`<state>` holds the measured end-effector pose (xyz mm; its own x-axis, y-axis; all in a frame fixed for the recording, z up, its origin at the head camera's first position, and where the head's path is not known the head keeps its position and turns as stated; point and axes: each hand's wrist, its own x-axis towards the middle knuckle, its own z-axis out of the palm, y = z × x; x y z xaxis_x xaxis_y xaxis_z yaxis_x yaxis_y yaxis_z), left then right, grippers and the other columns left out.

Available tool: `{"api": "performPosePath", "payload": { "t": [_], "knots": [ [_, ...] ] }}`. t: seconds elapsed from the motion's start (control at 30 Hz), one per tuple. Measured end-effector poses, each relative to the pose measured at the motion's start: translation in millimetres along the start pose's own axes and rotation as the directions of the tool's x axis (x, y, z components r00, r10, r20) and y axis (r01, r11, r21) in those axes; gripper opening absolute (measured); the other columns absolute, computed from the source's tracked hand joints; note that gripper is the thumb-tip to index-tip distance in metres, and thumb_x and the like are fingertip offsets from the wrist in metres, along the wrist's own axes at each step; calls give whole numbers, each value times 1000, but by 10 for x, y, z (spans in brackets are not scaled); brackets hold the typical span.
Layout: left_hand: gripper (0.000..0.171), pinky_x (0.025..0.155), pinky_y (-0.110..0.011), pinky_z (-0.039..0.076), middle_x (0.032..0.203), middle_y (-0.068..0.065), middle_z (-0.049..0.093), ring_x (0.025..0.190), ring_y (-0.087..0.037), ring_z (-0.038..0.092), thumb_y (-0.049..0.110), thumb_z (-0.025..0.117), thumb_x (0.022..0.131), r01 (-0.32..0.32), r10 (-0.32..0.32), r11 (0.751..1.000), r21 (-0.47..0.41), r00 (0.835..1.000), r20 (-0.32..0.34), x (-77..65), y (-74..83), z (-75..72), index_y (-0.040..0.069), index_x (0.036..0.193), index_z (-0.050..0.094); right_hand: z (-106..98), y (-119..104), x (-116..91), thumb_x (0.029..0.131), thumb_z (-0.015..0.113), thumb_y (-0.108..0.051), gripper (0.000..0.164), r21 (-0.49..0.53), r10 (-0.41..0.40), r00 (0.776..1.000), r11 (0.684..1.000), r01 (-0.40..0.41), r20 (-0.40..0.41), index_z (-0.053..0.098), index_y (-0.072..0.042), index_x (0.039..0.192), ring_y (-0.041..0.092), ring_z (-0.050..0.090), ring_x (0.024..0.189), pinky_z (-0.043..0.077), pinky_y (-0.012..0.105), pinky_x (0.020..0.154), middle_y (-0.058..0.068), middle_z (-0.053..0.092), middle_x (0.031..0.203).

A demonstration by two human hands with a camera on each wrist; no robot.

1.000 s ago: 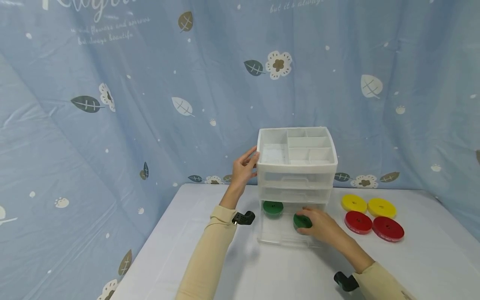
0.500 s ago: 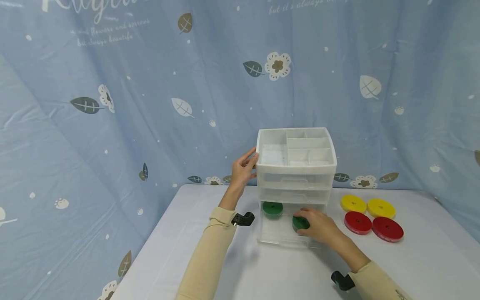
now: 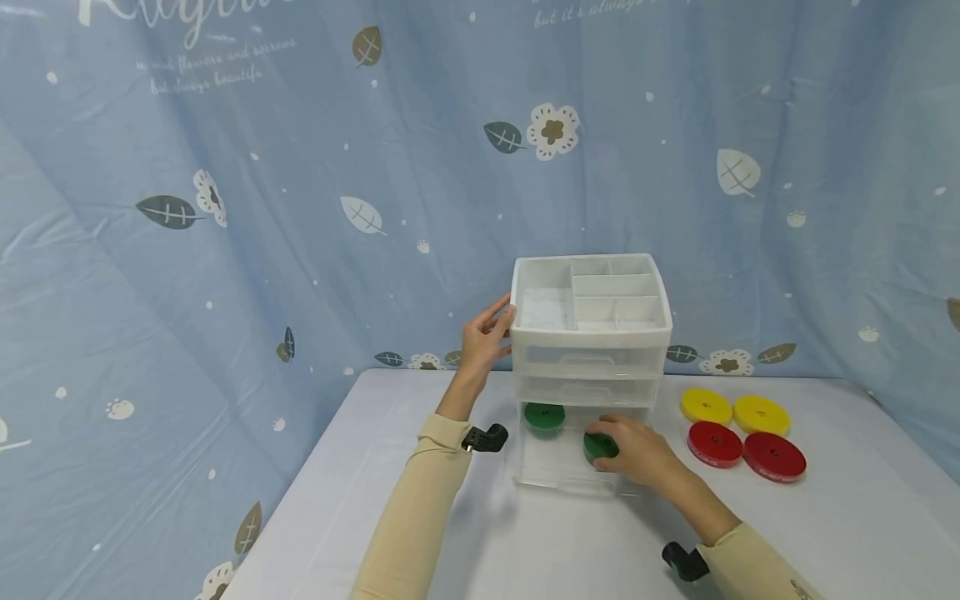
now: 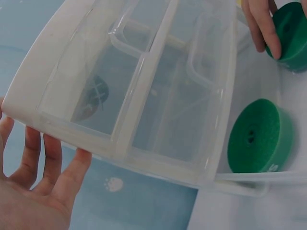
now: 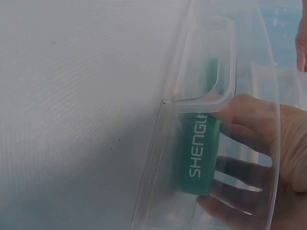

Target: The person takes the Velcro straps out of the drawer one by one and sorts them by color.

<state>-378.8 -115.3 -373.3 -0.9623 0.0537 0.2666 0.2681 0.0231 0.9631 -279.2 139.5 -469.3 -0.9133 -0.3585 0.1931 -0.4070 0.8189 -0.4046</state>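
Note:
A white storage unit [image 3: 592, 337] stands on the table with its clear bottom drawer [image 3: 551, 467] pulled out. My left hand [image 3: 483, 342] rests against the unit's left side, fingers spread along its edge in the left wrist view. In the drawer, my right hand [image 3: 637, 450] grips a thick green disc [image 3: 600, 447] by its rim, thumb on one side and fingers on the other. White lettering shows on this disc's edge [image 5: 199, 153] through the clear drawer front in the right wrist view. A second green disc [image 4: 256, 136], with a small centre hole, lies at the drawer's back left.
Two yellow discs [image 3: 706, 406] and two red discs [image 3: 715, 444] lie on the white table [image 3: 840, 533] right of the unit. Two clear drawers [image 3: 588, 360] above are pushed in. The top tray [image 3: 545, 308] has several compartments. A blue patterned curtain [image 3: 420, 167] hangs behind.
My right hand has shifted very slightly left with the green disc in its grip. The left hand stays at the unit's side.

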Motion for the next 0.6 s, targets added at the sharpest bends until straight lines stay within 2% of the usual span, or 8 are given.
{"api": "performPosePath", "payload": {
  "t": [0.33, 0.6],
  "knots": [
    [41, 87, -39, 61, 125, -4, 65, 99, -16, 67, 51, 62, 93, 3, -3, 1000, 0, 1000, 5, -8, 4, -3, 44, 133, 57, 9, 3, -18, 75, 86, -26, 44, 12, -8, 1000, 1000, 8, -21, 72, -14, 115, 31, 62, 107, 57, 53, 88, 13, 66, 124],
    [39, 87, -38, 61, 124, -3, 66, 100, -16, 67, 48, 61, 95, 0, 0, 1000, 6, 1000, 8, -26, 20, -1, 45, 133, 57, -11, 6, -41, 74, 87, -27, 42, 43, -30, 998, 999, 33, -60, 73, -14, 112, 27, 63, 103, 57, 53, 88, 10, 68, 118]
  ]
}}
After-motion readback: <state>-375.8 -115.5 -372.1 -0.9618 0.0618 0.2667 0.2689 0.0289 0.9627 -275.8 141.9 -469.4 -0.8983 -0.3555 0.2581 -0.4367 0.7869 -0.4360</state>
